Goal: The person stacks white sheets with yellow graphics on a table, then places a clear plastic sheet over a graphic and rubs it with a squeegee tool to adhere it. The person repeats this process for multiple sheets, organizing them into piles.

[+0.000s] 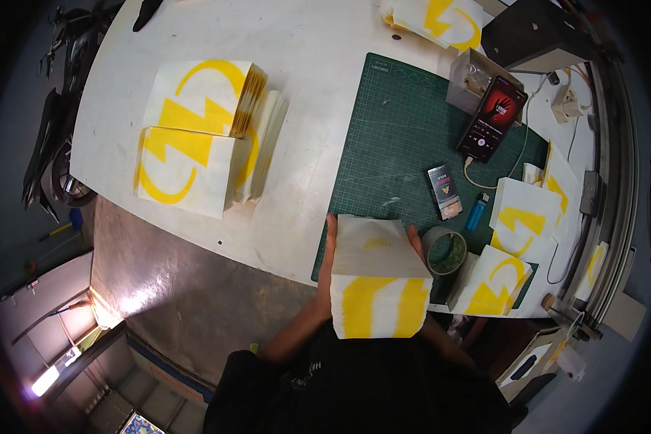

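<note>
Between my two hands, close to my chest at the table's front edge, is a thick block of white paper pieces with broad yellow bands across the side toward me. My left hand presses along its left side, fingers pointing up. On the opposite side my right hand grips it, mostly hidden behind the block. A roll of tape stands just right of my right hand. Beside that roll, a folded white piece with yellow print lies near the edge.
A green cutting mat carries a small dark box, a blue lighter and a cabled phone leaning on a clear container. Stacks of yellow-printed paper sit at left. More printed pieces lie right; a black box stands behind.
</note>
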Tool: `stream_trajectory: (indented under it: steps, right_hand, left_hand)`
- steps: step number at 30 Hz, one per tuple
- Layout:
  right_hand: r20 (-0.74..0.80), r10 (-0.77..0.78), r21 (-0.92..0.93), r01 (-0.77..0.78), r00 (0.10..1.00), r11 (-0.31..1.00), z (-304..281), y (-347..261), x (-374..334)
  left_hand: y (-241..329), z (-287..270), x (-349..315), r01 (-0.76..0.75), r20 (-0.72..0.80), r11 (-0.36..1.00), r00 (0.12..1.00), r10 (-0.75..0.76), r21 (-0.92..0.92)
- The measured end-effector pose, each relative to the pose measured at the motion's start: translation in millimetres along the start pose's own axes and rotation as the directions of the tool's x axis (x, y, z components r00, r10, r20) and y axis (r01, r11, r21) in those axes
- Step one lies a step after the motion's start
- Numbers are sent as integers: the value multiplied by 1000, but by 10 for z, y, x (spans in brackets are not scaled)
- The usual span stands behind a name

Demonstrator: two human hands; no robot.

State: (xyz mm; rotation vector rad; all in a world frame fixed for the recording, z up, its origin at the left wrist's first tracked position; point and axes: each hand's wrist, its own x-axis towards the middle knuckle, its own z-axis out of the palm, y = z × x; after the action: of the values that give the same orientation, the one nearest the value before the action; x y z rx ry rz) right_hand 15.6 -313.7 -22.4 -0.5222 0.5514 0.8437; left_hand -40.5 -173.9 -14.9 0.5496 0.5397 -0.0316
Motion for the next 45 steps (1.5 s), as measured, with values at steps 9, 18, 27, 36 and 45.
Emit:
stream_trajectory:
  steps: [9,18,27,36,45]
  right_hand:
    - [228,-63,68,49,972,996,-475,22,96]
    - [99,-335,-526,335,937,782,-262,54,82]
    - [125,-252,-834,240,960,497,-794,-190,267]
    - [401,-349,-533,526,847,663,-686,-107,268]
    - [336,-350,-680,482,875,552,-605,-405,-28]
  left_hand:
    - [-18,-285,107,229,119,935,972,-204,-270]
    - [-346,-746,140,-152,142,934,984,111,325]
    - [30,-350,0,-498,375,235,827,419,835]
    - [-60,-327,71,-654,443,70,582,682,753]
    - [350,-454,84,-653,543,-95,530,652,751]
